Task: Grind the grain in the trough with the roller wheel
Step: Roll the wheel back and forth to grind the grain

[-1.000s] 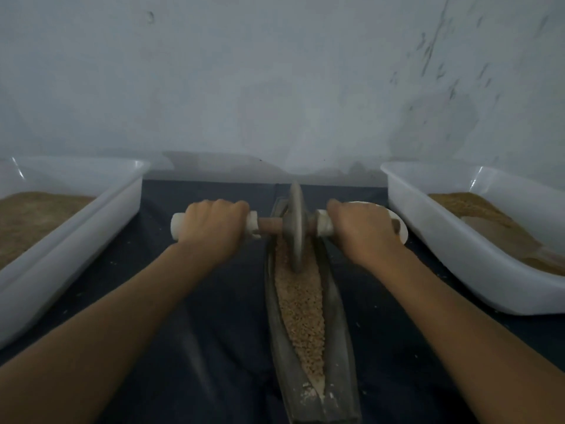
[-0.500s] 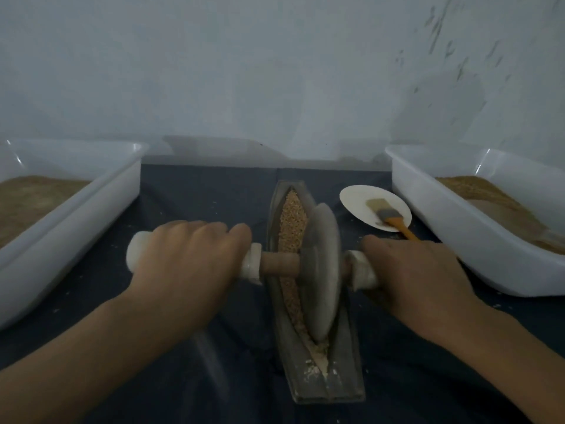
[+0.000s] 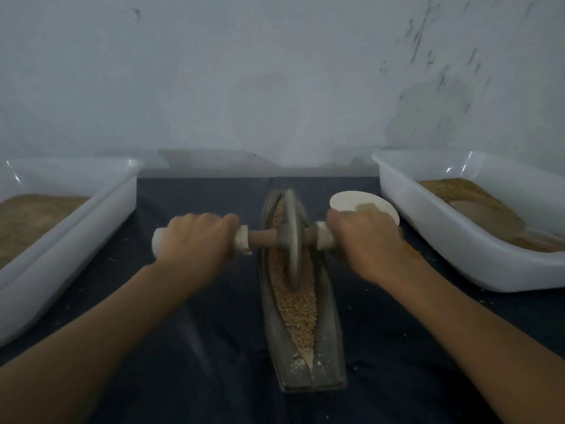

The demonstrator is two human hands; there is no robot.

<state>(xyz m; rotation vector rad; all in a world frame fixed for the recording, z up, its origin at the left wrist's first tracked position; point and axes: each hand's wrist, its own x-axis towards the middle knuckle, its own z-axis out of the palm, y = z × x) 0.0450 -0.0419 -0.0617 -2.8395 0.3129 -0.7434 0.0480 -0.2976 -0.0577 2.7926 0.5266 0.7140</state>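
In the trough's [image 3: 301,356] far half, both hands, left hand [image 3: 195,240] and right hand [image 3: 363,243], are clenching the roller wheel's [image 3: 292,240] axle handles; pressing evenly is keeping the disc centred over the grain [image 3: 298,307].

The roller wheel [image 3: 292,237] has rolled from the trough's [image 3: 331,338] near part toward 12 o'clock (both hands went with it), uncovering grain [image 3: 298,310] at 6 o'clock.
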